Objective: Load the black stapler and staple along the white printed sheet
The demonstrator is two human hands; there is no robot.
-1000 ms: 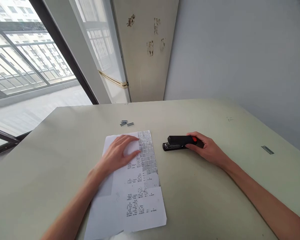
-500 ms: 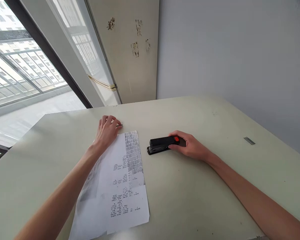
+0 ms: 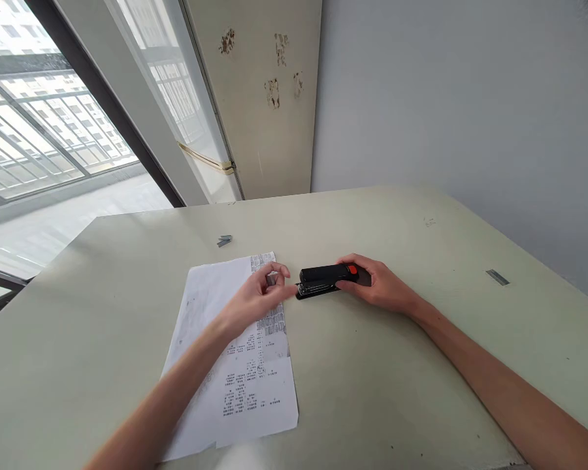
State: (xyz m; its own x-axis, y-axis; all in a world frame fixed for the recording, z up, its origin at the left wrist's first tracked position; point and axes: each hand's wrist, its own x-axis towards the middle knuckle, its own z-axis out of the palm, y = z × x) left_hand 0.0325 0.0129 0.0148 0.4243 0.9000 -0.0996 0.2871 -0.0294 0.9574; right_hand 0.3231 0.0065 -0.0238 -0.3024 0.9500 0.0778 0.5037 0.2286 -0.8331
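My right hand [image 3: 372, 281] is wrapped around the rear of a black stapler [image 3: 318, 273] with a red patch on top. The stapler lies on its base with its front toward the left, its top arm slightly raised. Just left of its nose is my left hand [image 3: 264, 294], fingers curled and thumb stretched toward the stapler's front. A small grey piece, looking like a strip of staples [image 3: 270, 280], shows within its fingers. Beneath that hand and forearm lie printed paper sheets [image 3: 259, 391], partly covered.
Several small grey staple strips [image 3: 224, 240] lie beyond the papers' top edge. A flat grey strip [image 3: 498, 277] rests on the table [image 3: 396, 378] at the right. Behind stand a fridge-like cabinet [image 3: 259, 143], a wall [image 3: 445, 98] and a window at left.
My left hand has moved right and toward me, from beyond the papers to the stapler's nose, uncovering the staple strips. My right hand stays on the stapler. The view has shifted slightly.
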